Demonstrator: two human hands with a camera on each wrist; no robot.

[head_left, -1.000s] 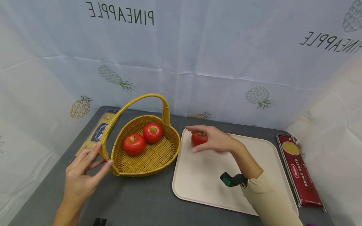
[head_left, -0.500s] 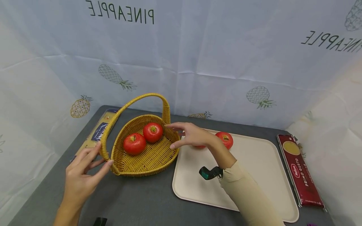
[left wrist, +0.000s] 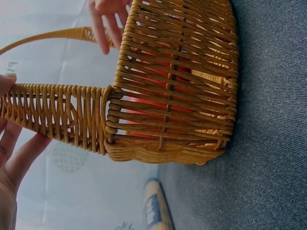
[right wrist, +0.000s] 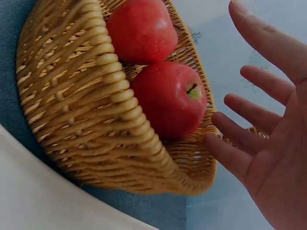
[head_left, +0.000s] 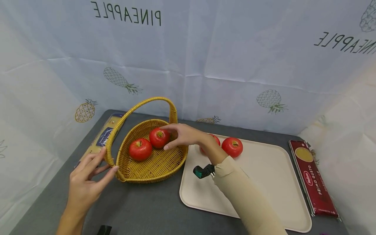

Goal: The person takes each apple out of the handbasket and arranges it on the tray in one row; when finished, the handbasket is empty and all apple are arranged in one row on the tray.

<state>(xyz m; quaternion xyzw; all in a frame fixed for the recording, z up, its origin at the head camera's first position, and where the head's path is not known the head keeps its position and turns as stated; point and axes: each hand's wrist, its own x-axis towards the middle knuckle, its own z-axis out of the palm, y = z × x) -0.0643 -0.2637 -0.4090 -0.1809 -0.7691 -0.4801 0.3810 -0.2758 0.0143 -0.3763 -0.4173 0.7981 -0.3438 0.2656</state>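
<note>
A yellow-brown wicker basket (head_left: 152,169) with a tall arched handle stands on the left half of the table. Two red apples (head_left: 140,149) (right wrist: 168,98) lie inside it. My left hand (head_left: 88,182) pinches the base of the handle between thumb and fingers, as the left wrist view also shows. Over the basket's right rim reaches my right hand (head_left: 183,134), its fingers spread beside the farther apple (head_left: 159,137). In the right wrist view nothing lies between the right hand's thumb and fingers (right wrist: 254,110).
A cream tray (head_left: 264,182) lies right of the basket, with two more red apples (head_left: 232,147) near its far edge, one partly behind my right wrist. A red packet (head_left: 312,179) lies at the far right, a yellow pasta packet (head_left: 101,137) behind the basket's left side.
My right hand has moved left from above the tray's apples to over the basket, uncovering the tray's apples. My left hand stays at the handle, and the basket has hardly moved.
</note>
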